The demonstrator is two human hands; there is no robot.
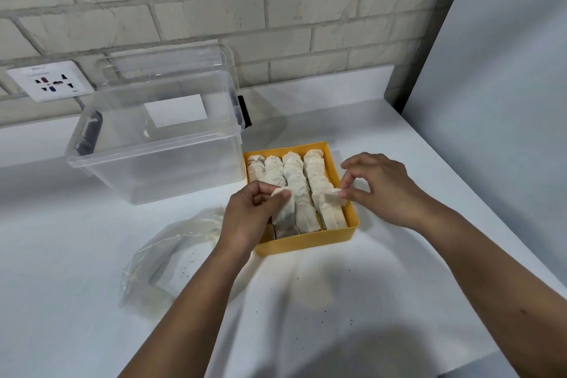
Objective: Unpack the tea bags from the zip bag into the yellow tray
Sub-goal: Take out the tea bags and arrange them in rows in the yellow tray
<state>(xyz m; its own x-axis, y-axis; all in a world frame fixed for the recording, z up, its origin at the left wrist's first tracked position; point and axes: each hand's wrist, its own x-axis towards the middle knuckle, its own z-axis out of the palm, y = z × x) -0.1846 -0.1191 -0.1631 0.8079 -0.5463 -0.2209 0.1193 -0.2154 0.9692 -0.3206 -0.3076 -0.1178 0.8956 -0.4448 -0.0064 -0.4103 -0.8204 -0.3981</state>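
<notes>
Tea bags of pale paper fill the square yellow plastic tray in four rows, just beyond the crumpled clear plastic zip bag lying nearest on the white counter. Over the tray's near left corner the left hand pinches one tea bag between thumb and curled fingers. The right hand nips the top of another tea bag in the rightmost row between thumb and forefinger. Farther back stands an open clear plastic storage box, then a white wall socket.
</notes>
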